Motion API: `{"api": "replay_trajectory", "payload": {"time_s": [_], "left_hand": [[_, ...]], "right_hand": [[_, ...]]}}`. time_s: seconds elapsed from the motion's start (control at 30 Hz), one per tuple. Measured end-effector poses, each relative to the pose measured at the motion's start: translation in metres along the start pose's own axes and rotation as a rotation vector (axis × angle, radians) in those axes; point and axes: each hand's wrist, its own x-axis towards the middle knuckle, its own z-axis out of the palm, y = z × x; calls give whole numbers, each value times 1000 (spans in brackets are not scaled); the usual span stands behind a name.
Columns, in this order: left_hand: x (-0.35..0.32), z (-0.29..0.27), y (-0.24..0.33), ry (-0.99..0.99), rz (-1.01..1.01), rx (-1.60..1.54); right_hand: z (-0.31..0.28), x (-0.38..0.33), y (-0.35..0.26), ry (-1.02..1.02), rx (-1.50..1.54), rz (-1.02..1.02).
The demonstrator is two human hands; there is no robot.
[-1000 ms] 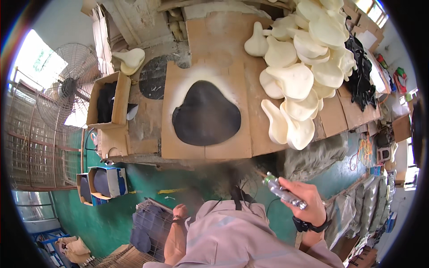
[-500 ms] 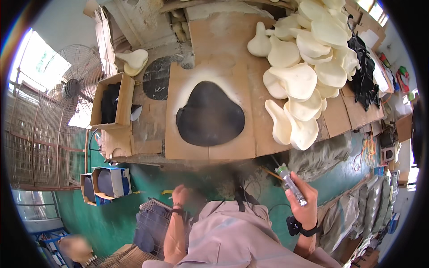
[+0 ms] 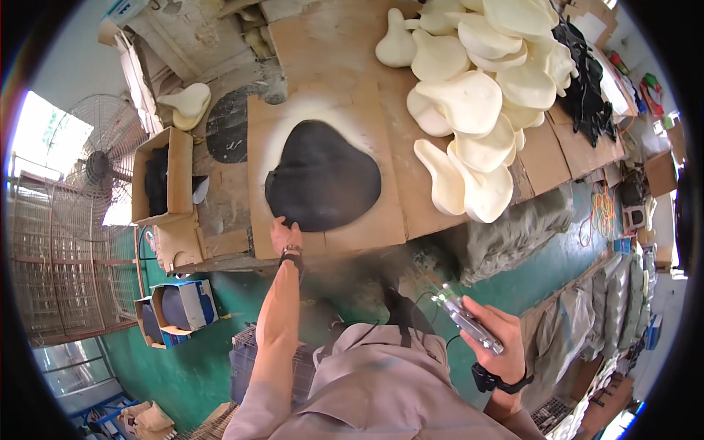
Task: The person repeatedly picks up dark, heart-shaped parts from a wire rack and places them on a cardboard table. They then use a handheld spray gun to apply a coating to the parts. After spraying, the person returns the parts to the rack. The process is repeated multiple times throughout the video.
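A black saddle-shaped piece [image 3: 323, 176] lies flat on a cardboard sheet [image 3: 381, 227] on the workbench, ringed by a pale sprayed halo. My left hand [image 3: 284, 235] reaches forward and touches the piece's near left edge with its fingers. My right hand [image 3: 490, 330] stays low at my right side, shut on a metal spray gun [image 3: 463, 317] with a thin hose, its nozzle pointing up-left and well short of the bench.
A heap of cream saddle-shaped foam pads [image 3: 484, 81] covers the bench's right half. An open cardboard box [image 3: 161, 176] with black pieces sits at the left, a floor fan [image 3: 92, 165] beyond it. Blue boxes [image 3: 180, 308] stand on the green floor.
My left hand has come up from near my waist and reached out to the black piece's edge. The right hand with the spray gun has dropped lower and to the right.
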Motion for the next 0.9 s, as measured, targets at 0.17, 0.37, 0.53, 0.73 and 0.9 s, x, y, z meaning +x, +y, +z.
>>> {"api": "replay_trajectory", "payload": {"time_s": [0.17,0.37,0.53,0.73,0.9], "left_hand": [[-5,-3,27,28,51,92],[43,28,-21,-272,-666,-1377],[60,14,78,-621,-448,-1726],[117,-87,211,-503,-120,-1950],[128,-187,246,-524,117,-2231]], "right_hand": [[-15,-13,14,24,24,70],[-12,-5,30,92,76,71],[2,-1,47,70,86,63],[9,-1,53,-46,82,33],[8,0,62,-57,51,7]]}}
